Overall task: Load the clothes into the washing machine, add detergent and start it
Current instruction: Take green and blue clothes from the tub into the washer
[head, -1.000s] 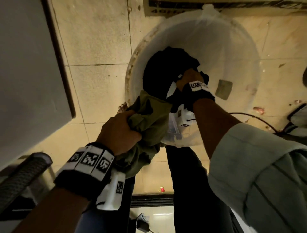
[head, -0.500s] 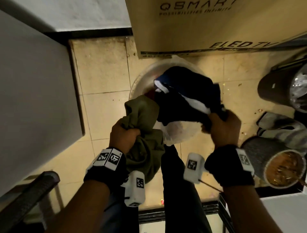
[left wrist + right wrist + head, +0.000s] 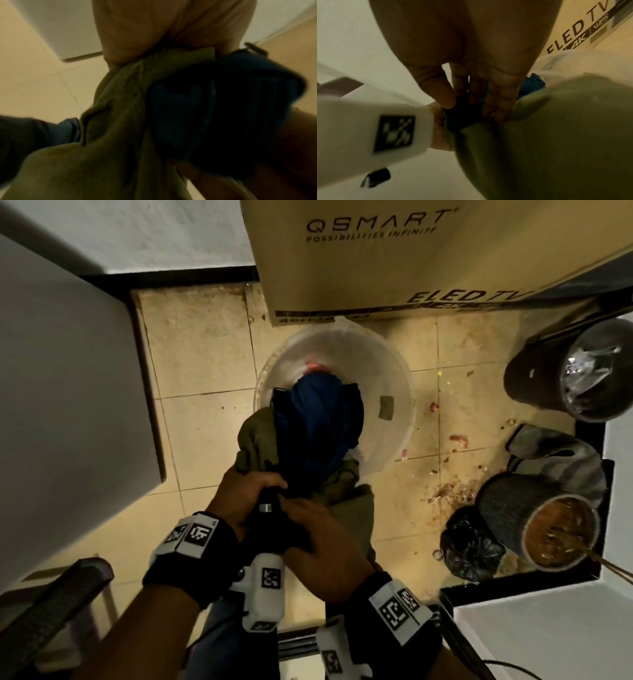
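With the left hand (image 3: pixel 245 494) clamped on the olive garment (image 3: pixel 255 436) and blue garment (image 3: pixel 318 419) above the basin (image 3: pixel 397 378), release the right hand (image 3: pixel 325 539), its thumb and fingers pinching the blue cloth, only once one grip secures both.

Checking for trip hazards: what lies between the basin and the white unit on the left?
Only bare floor tiles; the head view shows that.
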Motion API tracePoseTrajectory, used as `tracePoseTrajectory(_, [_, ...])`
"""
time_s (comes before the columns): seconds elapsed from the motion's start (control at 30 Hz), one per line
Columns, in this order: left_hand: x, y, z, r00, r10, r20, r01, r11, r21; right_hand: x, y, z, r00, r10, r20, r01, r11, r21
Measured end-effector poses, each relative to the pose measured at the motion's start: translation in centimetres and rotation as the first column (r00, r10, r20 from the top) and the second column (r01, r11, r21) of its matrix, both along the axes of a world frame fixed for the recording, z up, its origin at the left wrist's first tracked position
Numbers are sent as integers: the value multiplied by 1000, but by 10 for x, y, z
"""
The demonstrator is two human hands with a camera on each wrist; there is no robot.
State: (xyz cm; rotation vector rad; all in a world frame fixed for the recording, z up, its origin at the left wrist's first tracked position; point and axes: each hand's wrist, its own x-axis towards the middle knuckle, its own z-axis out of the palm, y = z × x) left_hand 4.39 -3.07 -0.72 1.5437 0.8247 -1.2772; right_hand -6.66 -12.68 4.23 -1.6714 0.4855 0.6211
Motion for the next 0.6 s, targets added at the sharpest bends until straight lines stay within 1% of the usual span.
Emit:
tracePoseTrajectory(0.03, [2,4,1,998,-58,31,57,998,20,-3,-4,2,999,38,-19,-36,994,102])
tracePoseTrajectory(0.07, [4,8,4,988,-135,68,134,991,25,-5,-12,1,995,64,-72,-49,980,195])
tracePoseTrajectory(0.1, [5,13,8,972,-209,102,208,978,26,-7,-23,-4,989,90,-121,-61,972,226])
tracePoseTrajectory(0.13, [7,17,12,953,-274,132,275,962,11,-7,-36,-12,982,109,-156,-86,985,148])
tracePoseTrajectory(0.17, [9,21,16,933,-324,158,330,944,-12,-7,-51,-22,977,108,-184,-115,993,-26])
tracePoseTrajectory(0.2, [10,25,21,905,-389,170,400,916,-32,-7,-68,-35,974,58,-218,-109,967,-230])
tracePoseTrajectory(0.23, [11,28,24,867,-461,187,477,878,-44,-6,-86,-50,973,-30,-228,-67,911,-406])
tracePoseTrajectory(0.27, [12,30,28,812,-546,204,565,824,-39,-4,-101,-63,969,-97,-229,-35,858,-513])
tracePoseTrajectory(0.3, [12,32,32,747,-621,235,645,763,-34,-2,-116,-75,964,-101,-245,-57,824,-564])
tracePoseTrajectory(0.33, [13,31,38,685,-677,269,708,705,-29,0,-126,-89,955,-15,-295,-168,794,-584])
tracePoseTrajectory(0.37, [13,28,45,629,-711,313,757,653,-39,3,-135,-100,926,125,-356,-324,745,-582])
tracePoseTrajectory(0.4, [12,24,52,572,-737,361,801,597,-49,8,-141,-110,880,265,-395,-463,670,-580])
tracePoseTrajectory(0.43, [10,21,57,468,-771,431,861,509,-23,13,-143,-120,819,403,-408,-573,576,-583])
tracePoseTrajectory(0.47, [9,15,68,298,-819,491,921,381,77,22,-144,-126,750,525,-402,-649,472,-596])
tracePoseTrajectory(0.5, [7,12,75,115,-823,556,950,254,179,30,-141,-132,668,639,-383,-706,379,-598])
tracePoseTrajectory(0.53, [6,10,83,2,-765,644,961,180,211,39,-136,-133,574,732,-367,-747,285,-600])
tracePoseTrajectory(0.57, [5,8,89,-31,-675,737,981,121,152,48,-128,-131,531,782,-326,-751,256,-608])
tracePoseTrajectory(0.6, [4,7,95,-22,-606,795,996,51,67,55,-118,-129,515,811,-278,-750,269,-605])
